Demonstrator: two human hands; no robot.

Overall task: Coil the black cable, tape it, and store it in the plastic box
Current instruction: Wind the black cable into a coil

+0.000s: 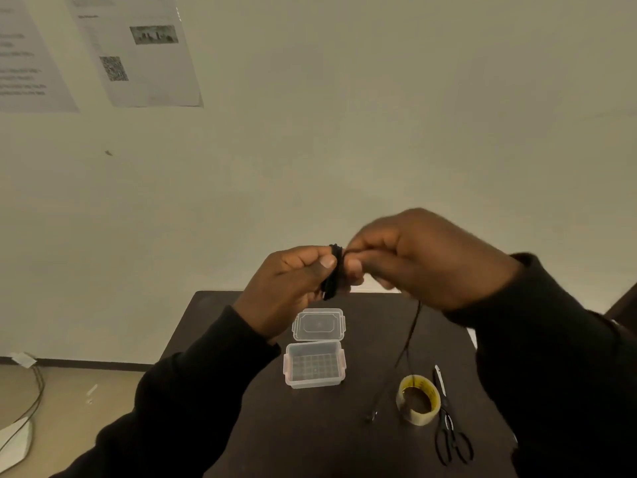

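Both hands are raised above the dark table (372, 443). My left hand (293, 284) pinches a small bundle of coiled black cable (334, 270) between thumb and fingers. My right hand (420, 260) is blurred and grips the cable just right of the bundle. The cable's loose tail hangs down from the right hand to the table, where its end lies near the tape. The clear plastic box (314, 365) sits open on the table with nothing in it. Its lid (319, 324) lies flat just behind it. A roll of clear tape (417, 399) stands to the box's right.
Black scissors (448, 432) lie right of the tape roll, blades pointing away from me. Printed sheets (138, 50) hang on the wall at upper left. Cables (31, 401) trail across the floor at lower left. A chair edge shows at the far right.
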